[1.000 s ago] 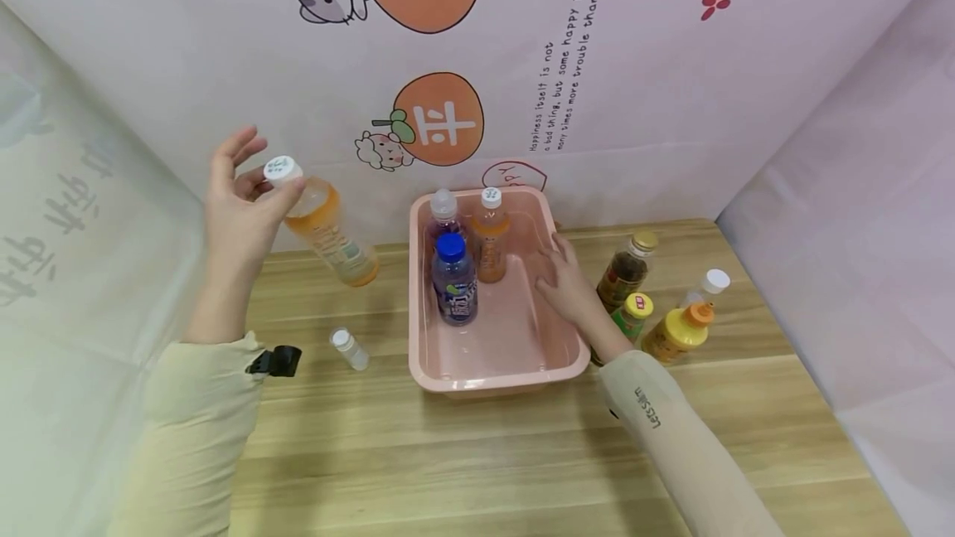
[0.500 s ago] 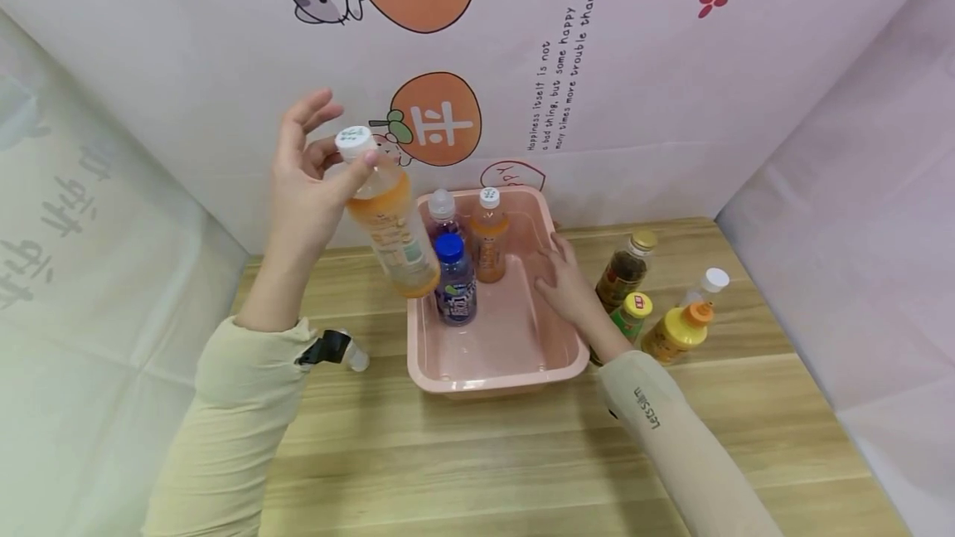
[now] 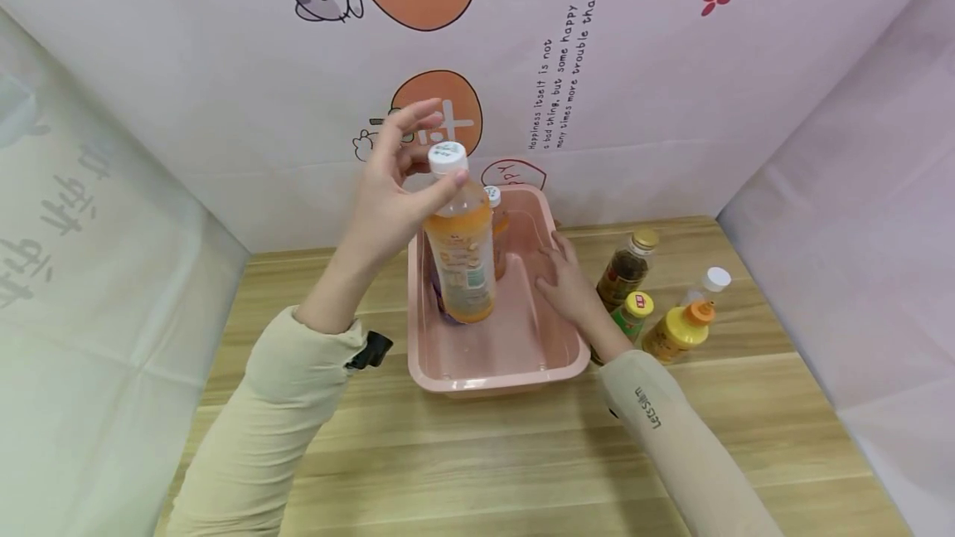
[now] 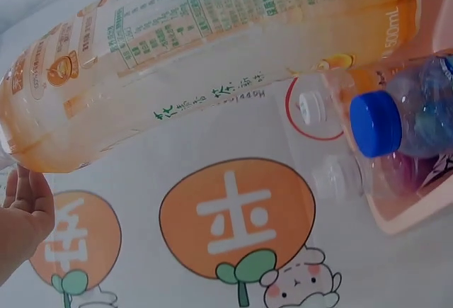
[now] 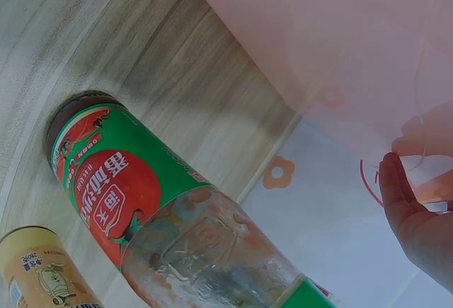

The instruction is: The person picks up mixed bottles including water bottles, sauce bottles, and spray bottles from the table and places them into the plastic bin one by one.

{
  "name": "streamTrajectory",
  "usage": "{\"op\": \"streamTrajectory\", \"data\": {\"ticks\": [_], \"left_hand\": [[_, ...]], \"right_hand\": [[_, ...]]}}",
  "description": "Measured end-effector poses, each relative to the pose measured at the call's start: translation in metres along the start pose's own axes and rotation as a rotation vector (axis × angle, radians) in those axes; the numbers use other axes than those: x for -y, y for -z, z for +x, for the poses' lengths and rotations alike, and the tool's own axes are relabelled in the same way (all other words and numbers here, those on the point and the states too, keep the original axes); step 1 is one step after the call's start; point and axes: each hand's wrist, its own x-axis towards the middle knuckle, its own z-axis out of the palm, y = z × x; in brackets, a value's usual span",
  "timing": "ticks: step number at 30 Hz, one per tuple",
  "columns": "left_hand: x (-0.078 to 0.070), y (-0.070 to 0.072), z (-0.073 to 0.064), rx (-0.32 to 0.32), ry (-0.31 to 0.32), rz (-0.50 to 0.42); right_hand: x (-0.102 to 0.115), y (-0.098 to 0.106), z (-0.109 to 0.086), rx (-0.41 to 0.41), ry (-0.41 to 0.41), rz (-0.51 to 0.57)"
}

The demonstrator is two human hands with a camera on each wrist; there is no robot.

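My left hand [image 3: 390, 199] pinches a clear plastic drink bottle [image 3: 464, 268] by its white-capped neck, thumb on one side. The bottle, with an orange-and-white label, hangs slightly tilted over the pink plastic bin [image 3: 515, 355]. Inside the bin stands a similar bottle, its white cap [image 3: 492, 195] showing behind the held one. The left wrist view shows a blue-capped bottle [image 4: 376, 125] and a clear-capped bottle [image 4: 341, 178] in the bin, mostly hidden in the head view. My right hand [image 3: 570, 288] grips the bin's right wall, fingers inside and thumb outside [image 5: 403, 202].
Right of the bin stand a gold-capped brown bottle [image 3: 623, 278], a yellow-capped bottle [image 3: 630, 320], a yellow squeeze bottle [image 3: 674, 336] and a white-capped bottle [image 3: 712, 282]. A green-and-red tomato-labelled bottle [image 5: 127, 191] shows in the right wrist view. A printed cloth wall [image 3: 634, 106] rises behind.
My left hand has carried the drink bottle rightward from left of the bin to above it. The left forearm now covers the small white-capped vial's spot. My right hand stays put.
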Motion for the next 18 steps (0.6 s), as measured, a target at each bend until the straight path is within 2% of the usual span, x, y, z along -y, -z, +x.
{"op": "streamTrajectory", "data": {"ticks": [5,10,18], "left_hand": [[0.005,-0.015,-0.001,0.050,0.019,0.002],[0.014,-0.028,-0.001,0.096,0.023,0.049],[0.033,-0.044,-0.006,0.148,0.072,0.127]], "right_hand": [[0.001,0.001,-0.001,0.000,-0.004,-0.003],[0.001,0.001,-0.001,-0.010,-0.007,0.002],[0.001,0.000,0.001,-0.014,-0.018,0.005]]}}
